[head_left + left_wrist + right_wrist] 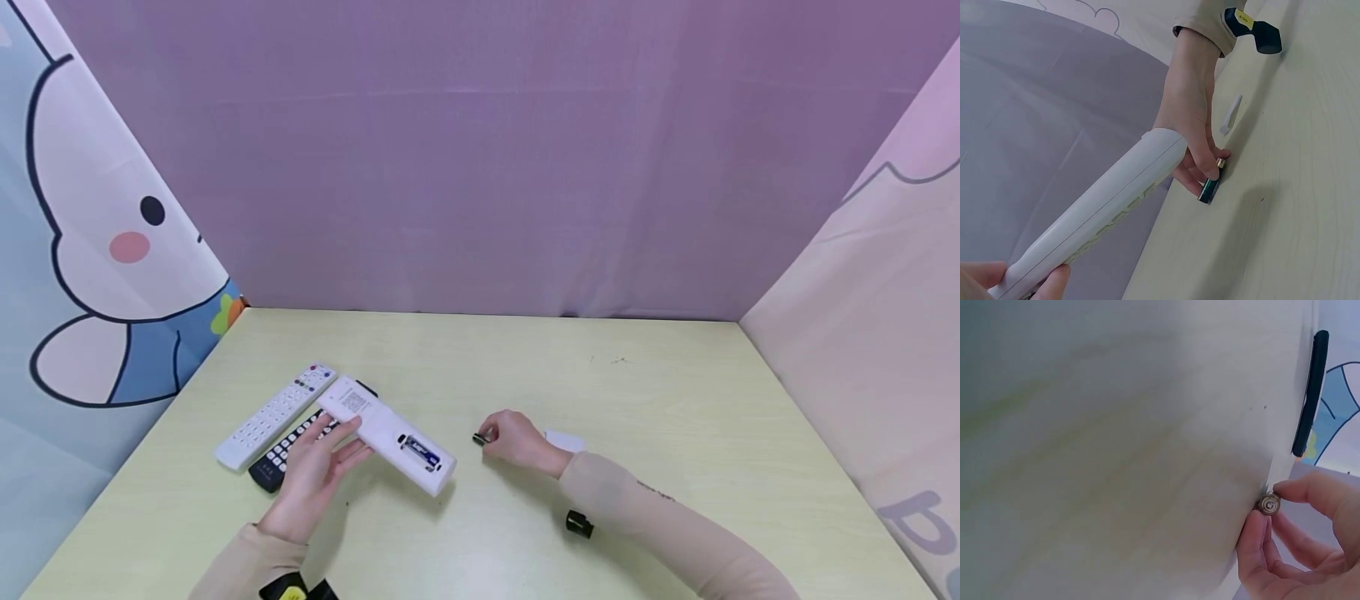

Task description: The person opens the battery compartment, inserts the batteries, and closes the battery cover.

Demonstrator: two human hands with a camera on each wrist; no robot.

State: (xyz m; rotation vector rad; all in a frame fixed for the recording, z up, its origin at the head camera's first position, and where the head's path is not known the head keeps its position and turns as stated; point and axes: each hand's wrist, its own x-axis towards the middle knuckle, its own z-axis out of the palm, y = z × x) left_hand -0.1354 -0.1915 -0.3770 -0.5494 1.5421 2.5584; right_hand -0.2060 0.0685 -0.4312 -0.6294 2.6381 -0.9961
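A white remote control (375, 421), back side up with its battery bay uncovered, is held between the thumb and fingers of my left hand (311, 475). One blue-and-white battery (422, 452) lies in the bay. To the right, my right hand (517, 439) pinches a dark green battery (1209, 190) low over the table, and the right wrist view shows the round metal end of this battery (1269, 504). Just behind the right wrist lies a small flat white piece (565, 440), partly hidden by the arm.
A second white remote (273, 418) lies button side up at the left of the table (660, 383). Next to it is a black remote (272, 468), partly covered by the left hand and the held remote. A purple cloth (480, 167) hangs behind the table's back edge.
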